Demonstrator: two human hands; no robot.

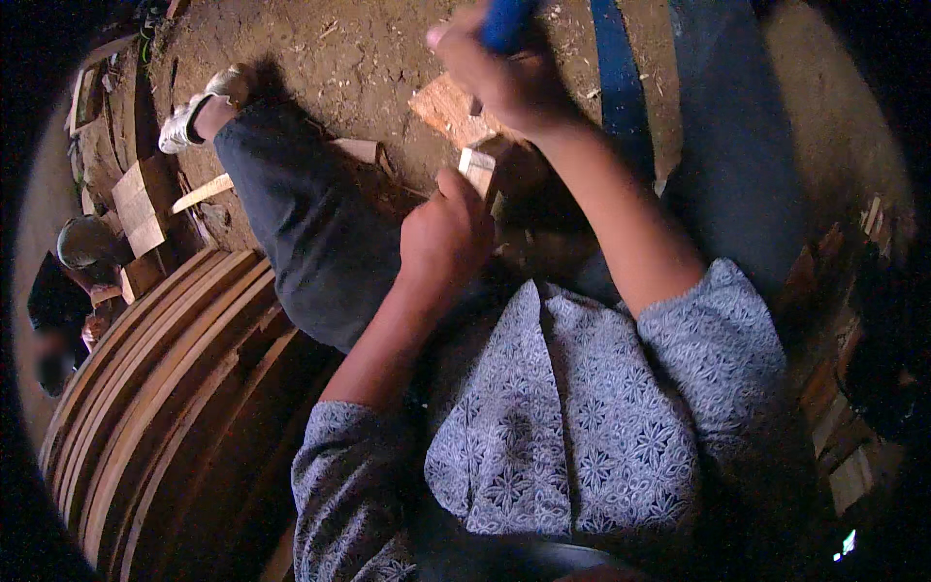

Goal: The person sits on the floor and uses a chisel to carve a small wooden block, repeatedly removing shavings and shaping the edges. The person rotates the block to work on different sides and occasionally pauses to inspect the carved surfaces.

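My left hand [446, 238] is closed around a small pale wooden block [477, 169], whose top end sticks up past the fingers. Above it and to the right, my right hand [512, 85] is wrapped round a blue handle [506, 23]. That hand is smeared by motion, and the rest of the tool runs out of the picture or is hidden. Just beyond the block lies a rough orange-brown piece of wood [448, 109], partly covered by my right hand. Dark shadow hides what is under the block.
Stacked long boards [165, 388] fill the lower left. A co-worker [68, 301] holds a wooden piece [144, 275] at the far left. Wood offcuts [141, 204] and chips lie on the dirt floor [330, 68]. A blue strip [626, 92] runs right of my right hand.
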